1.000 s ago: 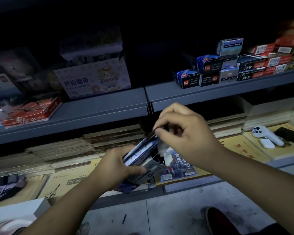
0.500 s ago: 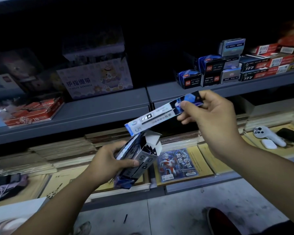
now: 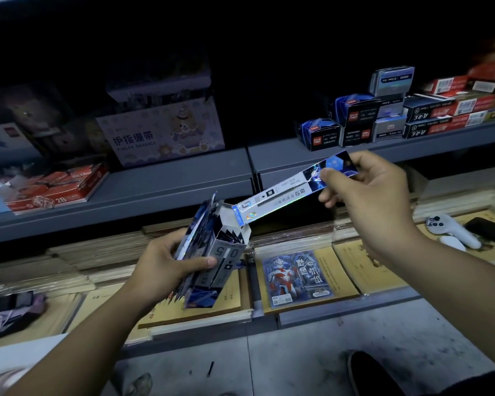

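My left hand (image 3: 166, 265) grips an opened blue and silver display box (image 3: 212, 252) marked "0.5", its top flaps up and several slim packs standing inside. My right hand (image 3: 366, 195) pinches the blue end of one long slim pack (image 3: 280, 197) between thumb and fingers. That pack slants down to the left, and its lower end hangs just above the box's open top. Both hands are in front of a dim grey shop shelf (image 3: 183, 190).
Blue and black small boxes (image 3: 355, 121) and red boxes (image 3: 452, 84) stand on the upper shelf at right. A "finger bandage" carton (image 3: 160, 135) stands at left. Below lie yellow notebooks (image 3: 366, 270), a card pack (image 3: 295, 275), a white controller (image 3: 452, 231). A shoe (image 3: 372, 375) is on the floor.
My right hand has pulled one slim pack out of the box and lifted it up and to the right. My left hand has raised the box a little.
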Motion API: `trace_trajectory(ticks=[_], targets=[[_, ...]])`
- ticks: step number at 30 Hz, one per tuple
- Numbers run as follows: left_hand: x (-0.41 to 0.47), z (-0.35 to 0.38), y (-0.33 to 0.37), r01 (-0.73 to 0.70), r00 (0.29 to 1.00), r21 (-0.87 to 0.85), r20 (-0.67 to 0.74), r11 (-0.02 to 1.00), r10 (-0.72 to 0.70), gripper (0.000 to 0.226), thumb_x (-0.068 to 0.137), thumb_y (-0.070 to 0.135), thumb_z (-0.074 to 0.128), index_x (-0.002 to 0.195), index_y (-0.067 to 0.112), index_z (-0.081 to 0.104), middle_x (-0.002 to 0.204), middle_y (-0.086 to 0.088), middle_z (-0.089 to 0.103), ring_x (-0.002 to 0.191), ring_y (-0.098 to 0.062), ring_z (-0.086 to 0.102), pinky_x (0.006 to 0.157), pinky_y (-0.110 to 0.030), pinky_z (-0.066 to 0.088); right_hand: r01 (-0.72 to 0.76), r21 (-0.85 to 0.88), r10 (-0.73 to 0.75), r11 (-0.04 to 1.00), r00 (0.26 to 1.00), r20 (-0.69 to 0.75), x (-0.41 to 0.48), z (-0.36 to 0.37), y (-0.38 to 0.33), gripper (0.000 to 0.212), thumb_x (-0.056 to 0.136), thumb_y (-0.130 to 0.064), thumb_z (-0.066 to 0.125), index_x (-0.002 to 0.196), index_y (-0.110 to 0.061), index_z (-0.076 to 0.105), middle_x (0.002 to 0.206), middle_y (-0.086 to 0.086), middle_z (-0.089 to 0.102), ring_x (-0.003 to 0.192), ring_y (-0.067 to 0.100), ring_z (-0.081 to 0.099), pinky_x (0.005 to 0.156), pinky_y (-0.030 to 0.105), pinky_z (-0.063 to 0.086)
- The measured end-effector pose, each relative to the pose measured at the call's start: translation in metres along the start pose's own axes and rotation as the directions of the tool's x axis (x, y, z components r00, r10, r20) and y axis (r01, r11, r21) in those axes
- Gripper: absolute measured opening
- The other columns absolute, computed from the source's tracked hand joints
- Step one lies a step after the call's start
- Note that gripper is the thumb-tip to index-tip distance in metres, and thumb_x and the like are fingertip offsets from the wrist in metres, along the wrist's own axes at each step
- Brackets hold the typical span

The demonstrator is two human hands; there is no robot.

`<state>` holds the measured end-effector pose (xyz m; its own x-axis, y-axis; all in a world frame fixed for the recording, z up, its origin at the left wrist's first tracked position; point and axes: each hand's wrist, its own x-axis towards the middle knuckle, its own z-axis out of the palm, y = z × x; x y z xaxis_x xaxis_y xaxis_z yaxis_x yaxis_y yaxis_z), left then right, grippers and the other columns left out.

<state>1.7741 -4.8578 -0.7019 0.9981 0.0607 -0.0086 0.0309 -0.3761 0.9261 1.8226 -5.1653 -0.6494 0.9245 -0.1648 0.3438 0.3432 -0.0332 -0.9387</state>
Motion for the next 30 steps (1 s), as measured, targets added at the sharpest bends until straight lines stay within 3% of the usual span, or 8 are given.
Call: trace_trajectory(ticks=[5, 9, 13, 17, 19, 22, 25, 30], targets=[[-0.003, 0.005, 0.005, -0.02, 1.0, -0.003, 0.016, 1.0, 0.02, 0.036, 0.072, 0.016, 0.087, 0.106, 0.018, 0.076, 0.101, -0.001, 0.081, 0.091, -0.022, 0.078, 0.076, -0.041, 0.065, 0.05, -0.143, -0.041, 0.988, 0.997, 0.068, -0.005, 0.006, 0.007, 0.005, 0.094, -0.007, 0.07, 0.093, -0.011, 0.068, 0.066, 0.006, 0.07, 0.053, 0.007, 0.066, 0.052, 0.028, 0.051], [-0.004, 0.009, 0.005, -0.029, 0.999, 0.044, 0.028, 0.999, 0.028, 0.037, 0.071, 0.017, 0.089, 0.106, 0.021, 0.076, 0.1, 0.002, 0.081, 0.093, -0.02, 0.078, 0.079, -0.041, 0.065, 0.194, -0.28, -0.169, 0.94, 0.979, 0.111, -0.01, 0.011, 0.011, 0.008, 0.093, -0.008, 0.07, 0.093, -0.015, 0.067, 0.067, 0.014, 0.069, 0.059, 0.015, 0.07, 0.059, 0.021, 0.053], [-0.006, 0.016, 0.009, -0.049, 0.998, 0.093, 0.033, 0.994, 0.046, 0.04, 0.073, 0.018, 0.09, 0.108, 0.029, 0.075, 0.101, 0.01, 0.08, 0.092, -0.012, 0.077, 0.078, -0.037, 0.065, 0.344, -0.359, -0.283, 0.868, 0.936, 0.211, -0.016, 0.018, 0.014, 0.006, 0.091, -0.006, 0.07, 0.091, -0.012, 0.068, 0.067, 0.009, 0.062, 0.062, 0.026, 0.062, 0.065, 0.038, 0.05], [-0.008, 0.022, 0.014, -0.074, 0.997, 0.105, 0.047, 0.992, 0.069, 0.04, 0.074, 0.017, 0.089, 0.11, 0.029, 0.074, 0.101, 0.012, 0.079, 0.093, -0.01, 0.077, 0.078, -0.034, 0.065, 0.343, -0.358, -0.201, 0.868, 0.903, 0.379, -0.026, 0.027, 0.017, 0.007, 0.094, -0.012, 0.068, 0.09, -0.017, 0.066, 0.082, -0.004, 0.06, 0.068, 0.013, 0.063, 0.063, 0.03, 0.051], [-0.009, 0.025, 0.018, -0.087, 0.995, 0.103, 0.054, 0.991, 0.082, 0.042, 0.074, 0.018, 0.089, 0.111, 0.03, 0.074, 0.102, 0.014, 0.079, 0.093, -0.009, 0.076, 0.076, -0.031, 0.064, 0.342, -0.376, -0.134, 0.861, 0.867, 0.481, -0.032, 0.033, 0.019, 0.007, 0.095, -0.016, 0.068, 0.089, -0.02, 0.065, 0.083, -0.009, 0.056, 0.069, 0.002, 0.058, 0.061, 0.015, 0.043], [-0.011, 0.03, 0.021, -0.106, 0.993, 0.107, 0.059, 0.988, 0.1, 0.045, 0.074, 0.017, 0.089, 0.114, 0.029, 0.074, 0.101, 0.013, 0.079, 0.091, -0.008, 0.076, 0.075, -0.028, 0.064, 0.374, -0.46, -0.048, 0.805, 0.815, 0.578, -0.038, 0.039, 0.026, 0.004, 0.096, -0.025, 0.068, 0.098, -0.023, 0.065, 0.077, -0.013, 0.052, 0.064, -0.004, 0.051, 0.057, 0.014, 0.034], [-0.013, 0.031, 0.022, -0.116, 0.992, 0.144, 0.055, 0.983, 0.109, 0.045, 0.073, 0.018, 0.09, 0.111, 0.034, 0.073, 0.099, 0.017, 0.078, 0.089, -0.005, 0.075, 0.074, -0.026, 0.063, 0.314, -0.471, -0.002, 0.824, 0.833, 0.553, -0.036, 0.039, 0.029, 0.008, 0.096, -0.028, 0.068, 0.102, -0.027, 0.063, 0.077, -0.009, 0.057, 0.055, 0.002, 0.049, 0.052, 0.019, 0.036], [-0.012, 0.028, 0.021, -0.085, 0.996, 0.131, 0.026, 0.988, 0.082, 0.042, 0.074, 0.019, 0.09, 0.111, 0.029, 0.074, 0.1, 0.014, 0.079, 0.091, -0.007, 0.076, 0.075, -0.03, 0.064, 0.239, -0.374, -0.042, 0.896, 0.884, 0.465, -0.031, 0.036, 0.026, 0.005, 0.093, -0.017, 0.071, 0.096, -0.021, 0.069, 0.079, -0.003, 0.066, 0.055, 0.002, 0.051, 0.054, 0.012, 0.039]])
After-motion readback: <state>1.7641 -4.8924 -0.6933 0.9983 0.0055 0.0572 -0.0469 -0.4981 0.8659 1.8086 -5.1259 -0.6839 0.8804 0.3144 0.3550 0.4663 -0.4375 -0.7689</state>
